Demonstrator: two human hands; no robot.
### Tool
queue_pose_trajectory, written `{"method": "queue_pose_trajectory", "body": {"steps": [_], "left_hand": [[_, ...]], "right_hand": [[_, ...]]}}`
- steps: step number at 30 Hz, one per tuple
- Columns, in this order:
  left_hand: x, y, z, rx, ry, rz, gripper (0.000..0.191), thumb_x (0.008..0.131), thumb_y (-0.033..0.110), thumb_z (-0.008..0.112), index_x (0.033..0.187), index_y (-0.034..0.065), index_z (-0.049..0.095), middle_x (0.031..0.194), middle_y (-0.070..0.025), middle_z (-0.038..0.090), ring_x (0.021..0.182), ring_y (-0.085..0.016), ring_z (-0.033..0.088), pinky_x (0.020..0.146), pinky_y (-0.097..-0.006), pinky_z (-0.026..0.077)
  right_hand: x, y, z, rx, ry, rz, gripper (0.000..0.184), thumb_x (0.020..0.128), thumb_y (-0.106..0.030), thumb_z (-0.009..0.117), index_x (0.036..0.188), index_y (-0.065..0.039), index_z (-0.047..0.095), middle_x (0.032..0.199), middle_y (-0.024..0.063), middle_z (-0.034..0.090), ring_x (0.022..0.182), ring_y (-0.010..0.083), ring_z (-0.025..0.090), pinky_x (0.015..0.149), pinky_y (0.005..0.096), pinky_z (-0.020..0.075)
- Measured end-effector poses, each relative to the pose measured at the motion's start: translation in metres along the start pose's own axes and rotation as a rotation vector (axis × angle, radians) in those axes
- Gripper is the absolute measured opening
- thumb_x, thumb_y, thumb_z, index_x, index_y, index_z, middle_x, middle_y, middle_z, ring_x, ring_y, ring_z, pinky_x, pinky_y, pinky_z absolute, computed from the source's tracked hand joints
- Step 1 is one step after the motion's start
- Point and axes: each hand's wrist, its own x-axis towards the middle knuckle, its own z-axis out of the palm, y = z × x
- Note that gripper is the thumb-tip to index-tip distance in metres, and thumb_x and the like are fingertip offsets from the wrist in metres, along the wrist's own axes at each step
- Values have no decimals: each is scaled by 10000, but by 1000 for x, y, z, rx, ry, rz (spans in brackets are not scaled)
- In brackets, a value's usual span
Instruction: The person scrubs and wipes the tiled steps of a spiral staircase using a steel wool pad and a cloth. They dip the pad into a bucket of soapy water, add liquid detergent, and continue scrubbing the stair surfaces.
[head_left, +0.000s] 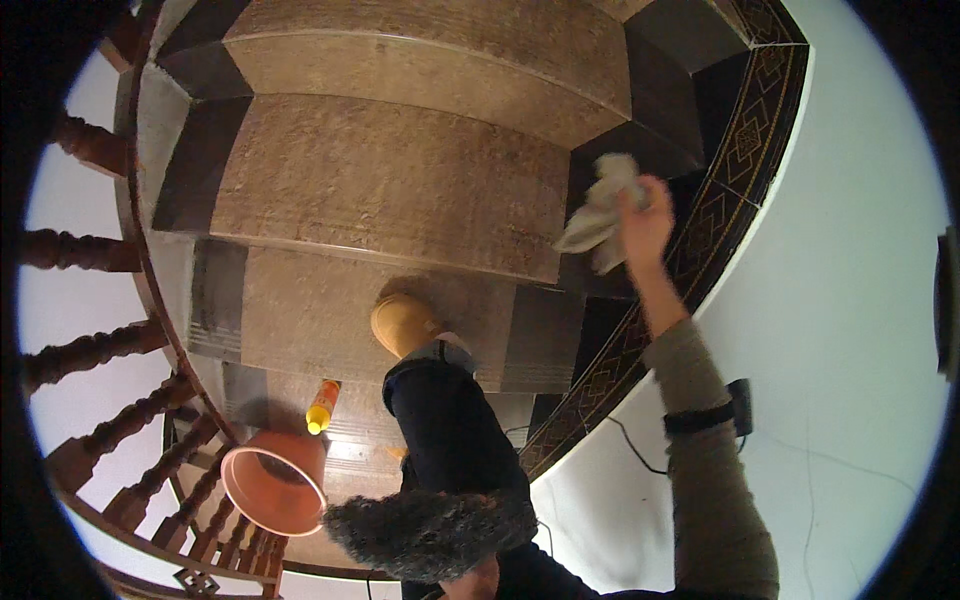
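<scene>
My right hand (646, 217) is closed on a crumpled pale cloth (609, 202) over the dark right edge of a tiled stair, beside the patterned border tiles (709, 217). Near the bottom of the picture, part of my left hand (474, 581) shows below a dark fluffy cuff or bundle (435, 534); its fingers are hidden, so what it holds cannot be told. A pink plastic bucket (319, 469) stands on a lower step at the left. Just above it in the picture is an orange bottle with a yellow cap (324, 405).
Brown stair treads (397, 180) rise towards the top of the picture. Turned wooden balusters (82, 251) line the left side, a white wall (847, 300) the right. My foot in a tan shoe (405, 324) is on a step. A thin cable (634, 446) runs near my right forearm.
</scene>
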Motion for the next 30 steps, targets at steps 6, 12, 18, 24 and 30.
{"method": "queue_pose_trajectory", "body": {"steps": [6, 12, 18, 24, 30], "left_hand": [[30, 14, 11, 32, 17, -97, 559, 847, 68, 598, 1351, 42, 357, 1272, -167, 485, 1172, -290, 483, 1021, -445, 360], [55, 17, 32, 42, 46, -170, 553, 844, 61, 599, 1344, 41, 364, 1262, -162, 492, 1164, -284, 488, 1015, -438, 366], [66, 18, 43, 39, 52, -189, 546, 840, 54, 600, 1337, 41, 372, 1252, -157, 499, 1155, -279, 493, 1008, -431, 371], [69, 7, 51, 48, 58, -224, 540, 837, 47, 601, 1330, 40, 379, 1243, -152, 506, 1146, -273, 498, 1002, -424, 376], [72, 5, 60, 77, 55, -229, 534, 834, 40, 602, 1323, 39, 386, 1233, -147, 513, 1137, -268, 503, 995, -417, 382]], "right_hand": [[101, 74, 24, -502, 137, -47, 294, 874, -378, 604, 1011, -118, 598, 1084, 154, 511, 818, 351, 589, 621, 474, 508], [101, -35, 132, -303, 206, -376, 191, 796, -166, 614, 985, -137, 611, 917, 80, 590, 848, 324, 596, 676, 428, 508], [96, -43, 87, -376, -96, -418, 241, 767, -203, 647, 995, -142, 603, 934, 78, 592, 813, 289, 621, 666, 397, 524], [129, -21, 71, -299, -79, -424, 210, 784, -270, 667, 958, -158, 627, 937, 48, 612, 776, 293, 635, 616, 370, 536], [156, -9, 59, -363, -103, -349, 175, 790, -252, 688, 905, -130, 640, 938, 40, 606, 807, 285, 625, 655, 351, 516]]}}
